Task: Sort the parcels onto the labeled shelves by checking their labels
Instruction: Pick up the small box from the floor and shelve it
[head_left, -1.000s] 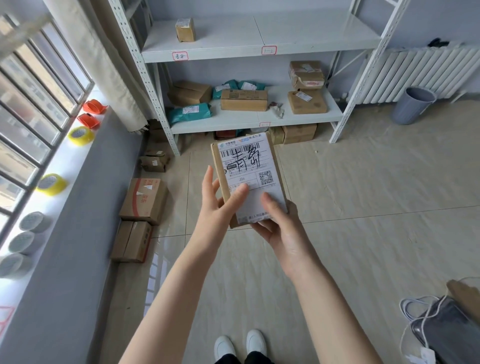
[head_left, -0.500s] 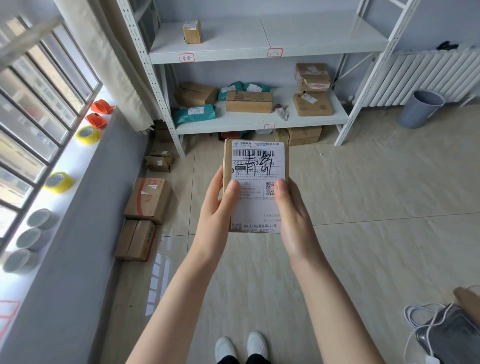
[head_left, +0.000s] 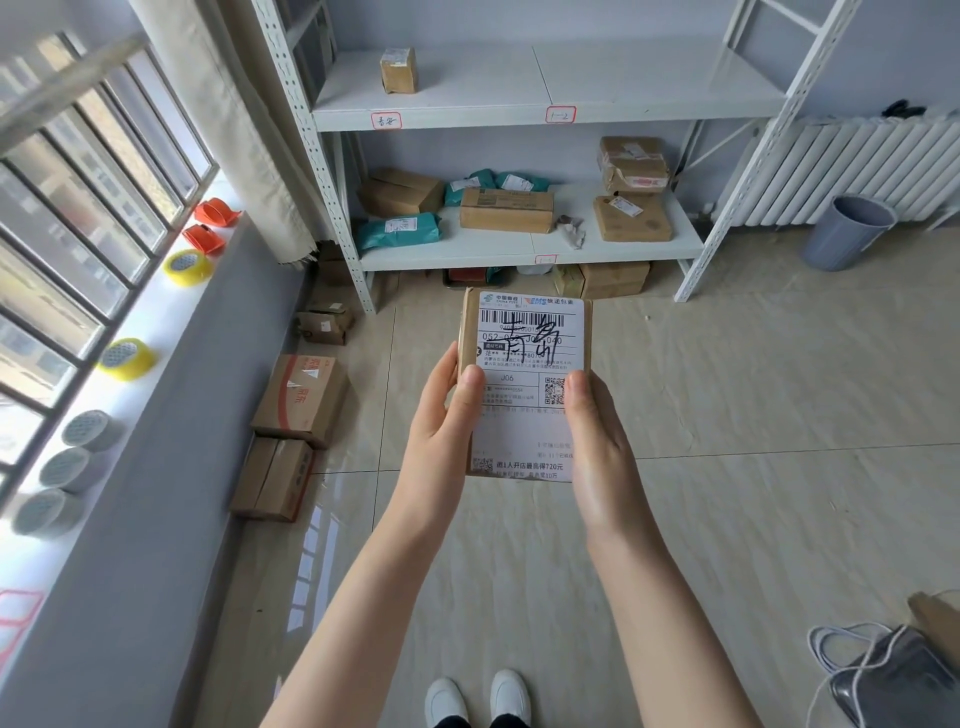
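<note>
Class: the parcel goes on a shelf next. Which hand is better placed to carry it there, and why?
Probably the left hand: it is on the parcel's side nearest the shelf tags. The right hand holds equally, so the edge is slight.

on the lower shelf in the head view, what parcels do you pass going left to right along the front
teal bag → long flat box → crumpled scrap → square box with a tag
</note>
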